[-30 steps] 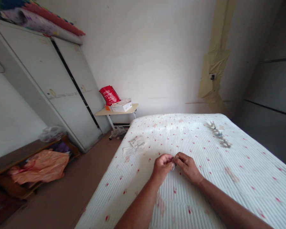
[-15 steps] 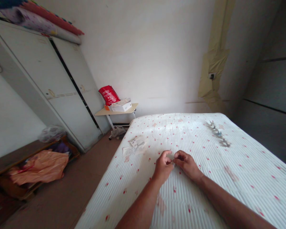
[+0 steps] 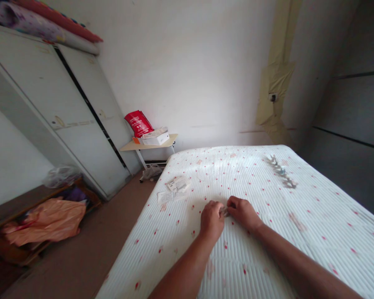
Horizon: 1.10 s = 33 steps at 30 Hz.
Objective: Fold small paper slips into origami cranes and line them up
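Observation:
Over the middle of the quilted mattress (image 3: 237, 178), my left hand (image 3: 212, 221) and my right hand (image 3: 243, 212) are close together. Both are closed, fingers pinching a small greyish piece (image 3: 225, 212) that looks like folded paper. Most of it is hidden by the fingers. To the left of my hands lie printed paper slips (image 3: 178, 184), partly overlapping. Farther off on the right, a row of several small folded grey-white shapes (image 3: 280, 169) runs slantwise on the mattress; their exact kind is too blurred to tell.
Against the back wall a small table (image 3: 134, 145) bears a red bag (image 3: 139, 124) and a white box (image 3: 157, 138). A grey cabinet (image 3: 77, 137) stands at the left, with an orange plastic bag (image 3: 50, 220) on a low wooden piece before it.
My left fingers have curled in, and the hand has turned palm down. More of the small piece shows between my hands. The view has shifted slightly to the right.

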{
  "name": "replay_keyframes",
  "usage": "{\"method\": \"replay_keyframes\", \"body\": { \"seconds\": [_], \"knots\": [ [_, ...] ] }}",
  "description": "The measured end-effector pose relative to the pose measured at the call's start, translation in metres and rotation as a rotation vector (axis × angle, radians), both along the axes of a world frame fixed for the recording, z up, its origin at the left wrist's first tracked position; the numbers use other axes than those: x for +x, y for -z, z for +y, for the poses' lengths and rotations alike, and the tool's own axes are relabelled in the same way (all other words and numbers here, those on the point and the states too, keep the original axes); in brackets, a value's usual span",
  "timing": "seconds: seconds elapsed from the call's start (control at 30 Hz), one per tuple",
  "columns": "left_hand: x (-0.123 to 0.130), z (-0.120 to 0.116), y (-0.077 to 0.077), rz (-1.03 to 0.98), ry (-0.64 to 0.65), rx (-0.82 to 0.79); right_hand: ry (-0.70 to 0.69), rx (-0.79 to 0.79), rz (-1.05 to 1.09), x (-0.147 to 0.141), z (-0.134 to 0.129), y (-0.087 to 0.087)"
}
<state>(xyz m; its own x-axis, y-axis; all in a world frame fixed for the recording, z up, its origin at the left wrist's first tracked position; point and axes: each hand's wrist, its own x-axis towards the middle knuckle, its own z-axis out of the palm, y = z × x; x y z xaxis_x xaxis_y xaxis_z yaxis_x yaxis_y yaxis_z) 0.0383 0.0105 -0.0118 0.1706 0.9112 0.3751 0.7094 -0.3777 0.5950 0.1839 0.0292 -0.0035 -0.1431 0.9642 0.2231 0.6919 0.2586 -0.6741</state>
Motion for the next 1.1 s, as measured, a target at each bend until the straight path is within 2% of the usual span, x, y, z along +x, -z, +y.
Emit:
{"method": "replay_keyframes", "body": {
  "seconds": [0.13, 0.27, 0.5, 0.73, 1.1],
  "knots": [
    [-0.004, -0.006, -0.003, 0.239, 0.061, 0.107, 0.019, 0.046, -0.203, 0.002, -0.002, -0.002],
    [-0.007, -0.020, -0.012, 0.482, 0.193, 0.200, 0.038, -0.050, -0.227, 0.005, 0.002, -0.006],
    [-0.013, -0.036, -0.024, 0.631, 0.171, 0.198, 0.082, -0.215, -0.243, 0.003, 0.015, -0.013],
    [-0.012, -0.035, -0.022, 0.632, 0.160, 0.187, 0.181, -0.272, -0.322, -0.010, 0.012, -0.021],
    [-0.014, -0.035, -0.023, 0.654, 0.165, 0.204, 0.123, -0.246, -0.244, 0.003, 0.023, -0.011]
  ]
}}
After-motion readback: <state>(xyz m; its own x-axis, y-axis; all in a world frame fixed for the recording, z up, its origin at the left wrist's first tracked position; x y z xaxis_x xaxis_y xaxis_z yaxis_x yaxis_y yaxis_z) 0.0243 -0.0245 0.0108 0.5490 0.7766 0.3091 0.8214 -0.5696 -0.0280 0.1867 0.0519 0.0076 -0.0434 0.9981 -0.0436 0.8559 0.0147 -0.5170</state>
